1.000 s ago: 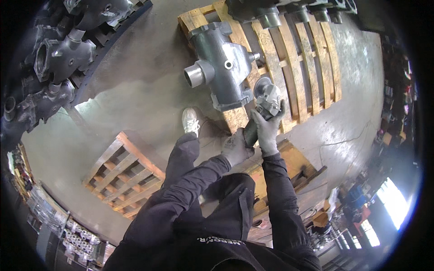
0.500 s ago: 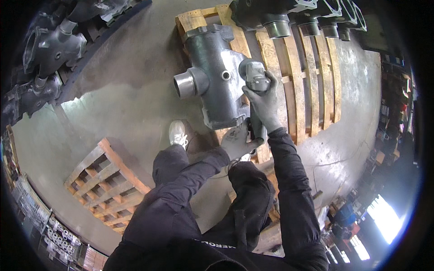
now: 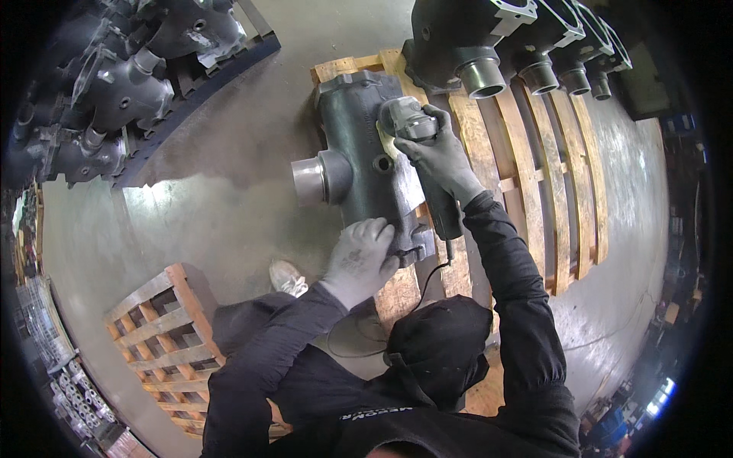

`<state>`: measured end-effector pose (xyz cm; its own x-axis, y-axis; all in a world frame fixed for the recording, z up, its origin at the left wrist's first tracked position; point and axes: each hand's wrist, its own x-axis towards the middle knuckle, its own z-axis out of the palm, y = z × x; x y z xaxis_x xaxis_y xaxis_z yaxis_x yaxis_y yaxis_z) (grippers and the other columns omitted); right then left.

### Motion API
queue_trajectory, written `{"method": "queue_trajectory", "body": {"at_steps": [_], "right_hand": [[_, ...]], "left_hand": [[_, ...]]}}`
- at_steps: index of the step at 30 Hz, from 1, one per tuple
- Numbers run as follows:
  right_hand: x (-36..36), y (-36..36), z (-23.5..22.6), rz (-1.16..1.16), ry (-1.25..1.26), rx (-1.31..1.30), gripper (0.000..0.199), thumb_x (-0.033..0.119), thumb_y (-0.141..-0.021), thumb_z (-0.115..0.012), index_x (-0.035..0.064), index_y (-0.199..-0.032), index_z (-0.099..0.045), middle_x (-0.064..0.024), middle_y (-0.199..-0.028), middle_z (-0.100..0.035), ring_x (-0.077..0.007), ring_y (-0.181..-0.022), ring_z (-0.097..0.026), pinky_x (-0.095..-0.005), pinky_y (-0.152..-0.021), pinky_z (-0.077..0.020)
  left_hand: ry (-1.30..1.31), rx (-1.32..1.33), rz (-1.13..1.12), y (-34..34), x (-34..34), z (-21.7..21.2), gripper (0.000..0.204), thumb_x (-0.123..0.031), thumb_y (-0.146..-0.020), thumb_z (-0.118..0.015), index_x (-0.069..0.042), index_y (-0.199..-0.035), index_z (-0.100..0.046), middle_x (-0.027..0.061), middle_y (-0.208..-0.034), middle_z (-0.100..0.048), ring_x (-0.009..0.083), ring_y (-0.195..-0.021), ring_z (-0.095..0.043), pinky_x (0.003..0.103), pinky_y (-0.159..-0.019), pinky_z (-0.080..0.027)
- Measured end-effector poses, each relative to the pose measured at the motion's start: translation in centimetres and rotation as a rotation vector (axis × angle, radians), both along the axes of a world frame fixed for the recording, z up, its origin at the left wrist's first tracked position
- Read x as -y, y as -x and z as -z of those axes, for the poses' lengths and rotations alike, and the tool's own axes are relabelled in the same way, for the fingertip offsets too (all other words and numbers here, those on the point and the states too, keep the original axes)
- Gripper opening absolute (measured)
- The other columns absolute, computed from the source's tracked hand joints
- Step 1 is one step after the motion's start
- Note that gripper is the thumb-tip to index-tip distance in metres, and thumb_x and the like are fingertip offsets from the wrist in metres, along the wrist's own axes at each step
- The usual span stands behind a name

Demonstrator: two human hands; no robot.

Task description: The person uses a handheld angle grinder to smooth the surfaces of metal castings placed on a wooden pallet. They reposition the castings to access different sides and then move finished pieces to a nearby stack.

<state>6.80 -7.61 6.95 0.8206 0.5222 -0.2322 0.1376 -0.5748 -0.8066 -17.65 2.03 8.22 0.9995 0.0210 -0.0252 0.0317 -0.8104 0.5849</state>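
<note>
A dark grey metal casting [image 3: 355, 145], roughly a tube with a bright machined side stub and a round hole on top, lies on a wooden pallet. My right hand [image 3: 449, 159], in a grey glove, is closed round the head end of an angle grinder [image 3: 441, 210]. Its disc end sits at the casting's far right part; whether the disc touches is hidden. From the grinder's rear a black cord runs back towards my legs. My gloved left hand [image 3: 357, 261] grips the near end of the casting, its fingers bent over the edge.
More dark castings [image 3: 481, 72] with bright stubs line the pallet's far edge [image 3: 584, 191]. At the far left, several castings [image 3: 126, 91] are stacked on a dark rack. A smaller wooden pallet [image 3: 164, 320] is at the near left. My shoe [image 3: 286, 276] stands on the concrete floor.
The grinder has moved away from me along the casting in my right hand. My left hand has left the grinder's rear end and moved left onto the casting's near end.
</note>
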Motion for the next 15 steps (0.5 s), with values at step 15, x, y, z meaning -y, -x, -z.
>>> {"method": "queue_trajectory", "body": {"at_steps": [15], "right_hand": [[0.5, -0.5, 3.5, 0.016, -0.168, -0.097, 0.095, 0.046, -0.078, -0.091, 0.0058, -0.147, -0.04, -0.0274, -0.133, -0.066, -0.0382, -0.125, -0.067, -0.0442, -0.105, -0.0531]], "left_hand": [[-0.037, -0.029, -0.108, 3.4, 0.1, 1.9, 0.058, -0.028, -0.085, -0.077, -0.002, -0.134, -0.059, 0.0187, -0.138, -0.058, 0.0377, -0.129, -0.057, 0.05, -0.112, -0.044]]}}
